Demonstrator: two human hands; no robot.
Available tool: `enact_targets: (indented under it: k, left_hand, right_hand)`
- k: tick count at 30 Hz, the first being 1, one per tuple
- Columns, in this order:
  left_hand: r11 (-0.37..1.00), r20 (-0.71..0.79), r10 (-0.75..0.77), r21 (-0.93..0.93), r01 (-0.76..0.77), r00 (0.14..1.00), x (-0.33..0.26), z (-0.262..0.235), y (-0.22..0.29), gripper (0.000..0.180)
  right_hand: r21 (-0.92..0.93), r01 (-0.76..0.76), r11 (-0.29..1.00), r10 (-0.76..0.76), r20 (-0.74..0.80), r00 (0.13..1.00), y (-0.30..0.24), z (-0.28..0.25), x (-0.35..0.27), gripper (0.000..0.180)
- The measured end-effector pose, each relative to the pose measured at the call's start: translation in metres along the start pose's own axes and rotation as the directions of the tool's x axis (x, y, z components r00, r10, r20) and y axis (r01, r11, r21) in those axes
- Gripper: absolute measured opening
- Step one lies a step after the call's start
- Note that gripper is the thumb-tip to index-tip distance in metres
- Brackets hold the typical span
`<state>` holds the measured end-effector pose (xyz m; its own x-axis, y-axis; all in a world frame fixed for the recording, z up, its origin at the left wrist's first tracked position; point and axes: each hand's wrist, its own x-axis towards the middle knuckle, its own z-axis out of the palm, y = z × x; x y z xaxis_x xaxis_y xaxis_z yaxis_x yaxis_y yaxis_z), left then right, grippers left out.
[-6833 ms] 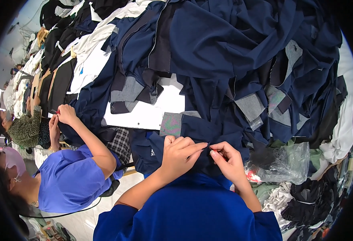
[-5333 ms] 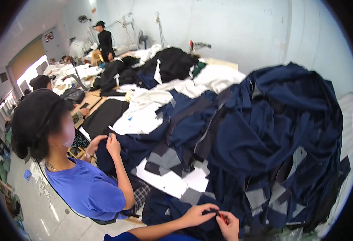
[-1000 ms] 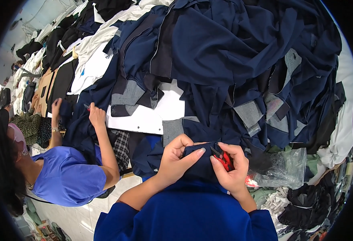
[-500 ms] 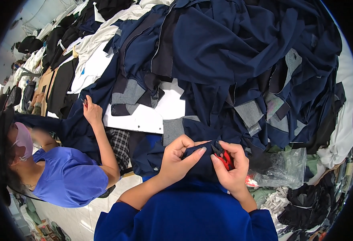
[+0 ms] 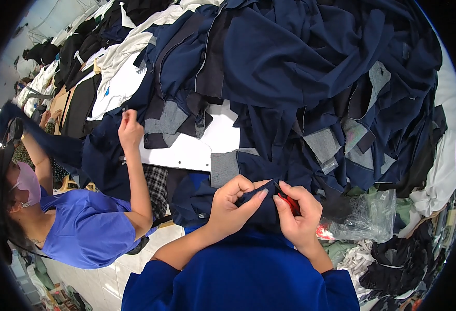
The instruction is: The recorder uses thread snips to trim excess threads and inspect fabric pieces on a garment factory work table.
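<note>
My left hand [image 5: 234, 203] pinches a fold of navy blue fabric [image 5: 263, 201] at the near edge of the table. My right hand [image 5: 299, 217] holds a small red-handled thread snipper [image 5: 290, 203] against the same fold, fingers closed around it. The two hands almost touch over the cloth. The fabric runs up into a big heap of navy garment pieces [image 5: 300, 67] covering the table.
A person in a blue top [image 5: 83, 233] sits at my left, one hand [image 5: 129, 129] raised on navy cloth. Grey lining patches [image 5: 223, 168], a white sheet [image 5: 186, 150], a clear plastic bag [image 5: 368, 217] at right, black and white garments [image 5: 83, 57] farther left.
My hands stay on the same fold, the right one with the snipper shifted slightly. The person at left has leaned in and lifted their hand higher on the cloth.
</note>
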<state>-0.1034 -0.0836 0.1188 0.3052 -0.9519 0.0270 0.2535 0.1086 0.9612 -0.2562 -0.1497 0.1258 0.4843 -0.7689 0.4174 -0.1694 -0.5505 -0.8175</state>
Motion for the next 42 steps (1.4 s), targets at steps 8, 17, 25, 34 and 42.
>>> enact_targets:
  k: [8, 17, 25, 34, 42]
  left_hand:
    - [0.975, 0.039, -0.140, -0.168, 0.145, 0.989, 0.000, -0.002, 0.010, 0.017]
    - [0.946, 0.155, -0.240, -0.184, 0.267, 0.958, 0.006, -0.005, 0.027, 0.014]
    - [0.947, 0.336, -0.320, 0.147, 0.286, 0.886, 0.020, -0.011, 0.035, 0.021]
    - [0.956, 0.342, -0.271, -0.015, 0.293, 0.900, 0.014, -0.013, 0.025, 0.013]
    - [0.987, 0.212, 0.113, -0.133, -0.086, 0.971, 0.014, -0.005, 0.010, 0.013]
  right_hand:
    - [0.648, -0.435, 0.625, 0.464, 0.139, 0.875, -0.013, -0.006, 0.007, 0.051]
    - [0.515, -0.508, 0.690, 0.428, 0.276, 0.861, -0.002, -0.020, 0.013, 0.009]
    - [0.430, -0.425, 0.796, 0.322, 0.293, 0.900, -0.005, -0.022, 0.017, 0.009]
    - [0.475, -0.420, 0.773, 0.331, 0.263, 0.906, -0.005, -0.018, 0.021, 0.005]
    - [0.529, -0.543, 0.652, 0.437, 0.324, 0.839, 0.006, -0.003, 0.017, 0.008]
